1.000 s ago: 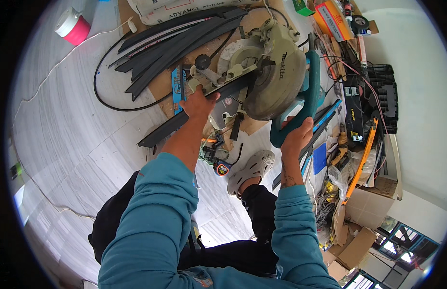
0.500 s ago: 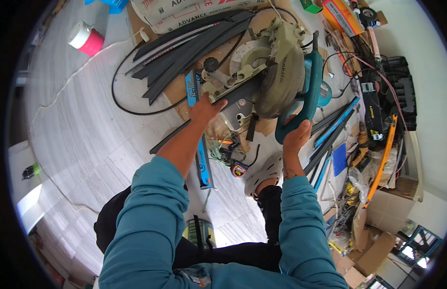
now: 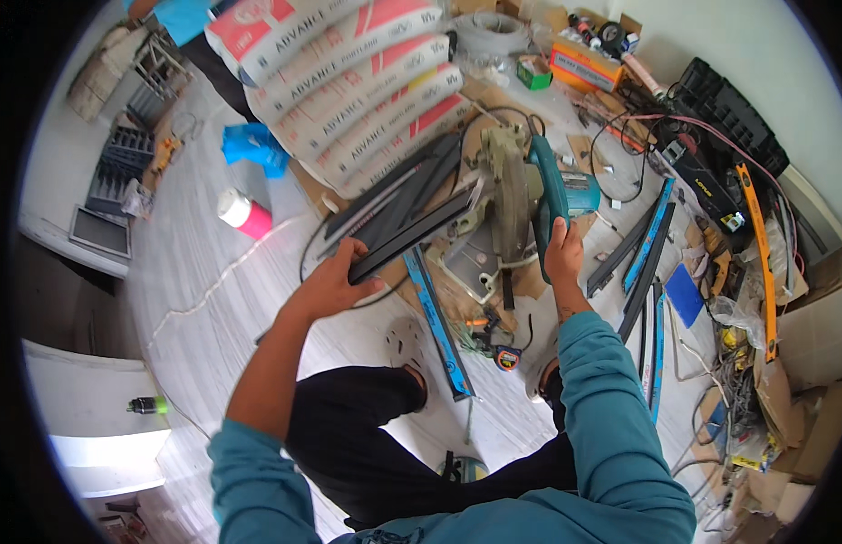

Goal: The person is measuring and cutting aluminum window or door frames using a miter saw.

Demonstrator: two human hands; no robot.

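My right hand (image 3: 564, 256) is closed around the teal handle (image 3: 550, 195) of a miter saw (image 3: 507, 195), which stands on the floor before me. In my left hand (image 3: 335, 283), fingers and thumb grip the near end of a long black strip (image 3: 419, 228). The strip slants up to the right, its far end close to the saw's guard and fence. More black strips (image 3: 394, 204) lie in a pile behind it. Under the strip, a blue-and-black length (image 3: 436, 322) stretches along the floor toward my feet. An orange-and-black tape measure (image 3: 506, 357) sits in front of the saw.
Cement bags (image 3: 348, 100) are stacked behind the pile, a person's leg (image 3: 229, 80) beside them. A pink-and-white jug (image 3: 245, 214) stands at the left. Toward the right lie loose strips (image 3: 646, 249), an orange level (image 3: 757, 263), cables and cardboard. A black power cord (image 3: 305, 258) loops near the pile.
My left hand has moved left, away from the saw's fence, with the strip, which looks raised. The right hand stays on the handle. The view has tilted up, showing more of the bags.
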